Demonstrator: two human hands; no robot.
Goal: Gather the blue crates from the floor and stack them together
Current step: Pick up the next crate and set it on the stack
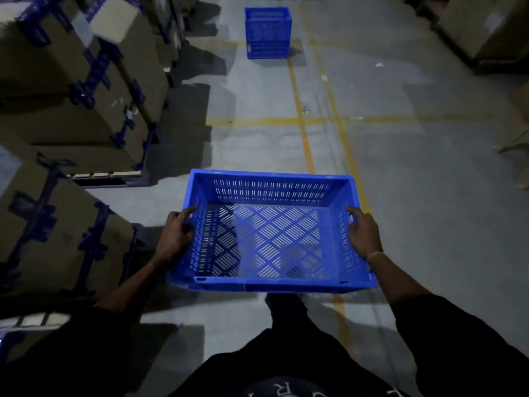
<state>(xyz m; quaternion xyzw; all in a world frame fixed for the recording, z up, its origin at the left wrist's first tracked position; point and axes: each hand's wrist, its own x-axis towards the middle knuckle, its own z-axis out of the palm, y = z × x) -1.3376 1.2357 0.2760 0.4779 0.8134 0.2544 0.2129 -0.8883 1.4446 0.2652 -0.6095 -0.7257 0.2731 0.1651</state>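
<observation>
I carry an empty blue slotted crate [272, 286] at waist height, off the floor and held level. My left hand [176, 236] grips its left side wall, thumb over the rim. On the opposite side, my right hand [363, 233] grips the right wall the same way. Farther down the aisle, a stack of blue crates [268, 32] stands on the grey floor beside the yellow lines.
Pallets of strapped cardboard boxes [74, 90] line the left side of the aisle, and more boxes [483, 27] stand at the far right. Yellow floor lines [303, 121] run along and across the grey concrete aisle between me and the stack.
</observation>
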